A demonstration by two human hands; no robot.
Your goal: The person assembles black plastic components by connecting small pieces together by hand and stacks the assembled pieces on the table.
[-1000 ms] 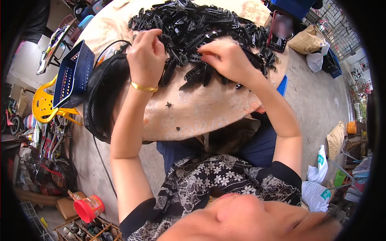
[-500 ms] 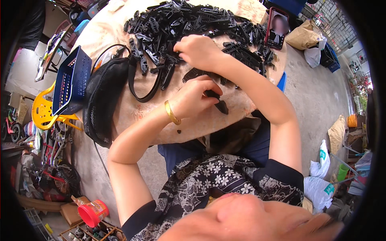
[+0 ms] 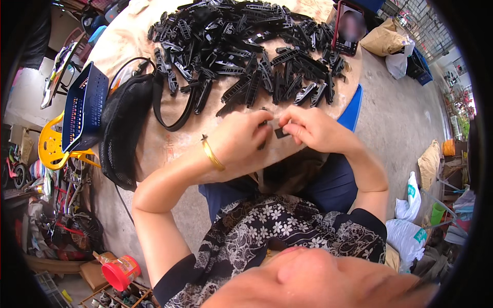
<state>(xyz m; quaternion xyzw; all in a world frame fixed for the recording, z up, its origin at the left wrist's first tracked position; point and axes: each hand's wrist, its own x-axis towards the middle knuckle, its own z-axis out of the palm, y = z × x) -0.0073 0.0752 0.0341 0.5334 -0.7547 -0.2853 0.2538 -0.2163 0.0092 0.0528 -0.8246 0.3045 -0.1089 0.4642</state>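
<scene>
Both my hands are close together over the near edge of the round table. My right hand (image 3: 319,129) pinches a small dark rectangular piece (image 3: 280,133) between thumb and fingers. Just to its left, my left hand (image 3: 240,135), below a gold bangle, has its fingers curled round a black plastic part (image 3: 263,143); most of that part is hidden by the fingers. Beyond them spreads a big heap of long black ribbed plastic parts (image 3: 226,43), lying at all angles.
Left of the heap lies a black mesh bag (image 3: 126,126) with a looped strap. A blue basket (image 3: 84,110) rests on a yellow chair (image 3: 50,141) beside the table (image 3: 154,154). A phone (image 3: 350,28) leans at the far right. White sacks (image 3: 405,238) lie on the floor at right.
My right hand has come back from the heap toward me, now beside my left hand with a small dark piece in its fingers. My left hand has shifted slightly nearer the table edge.
</scene>
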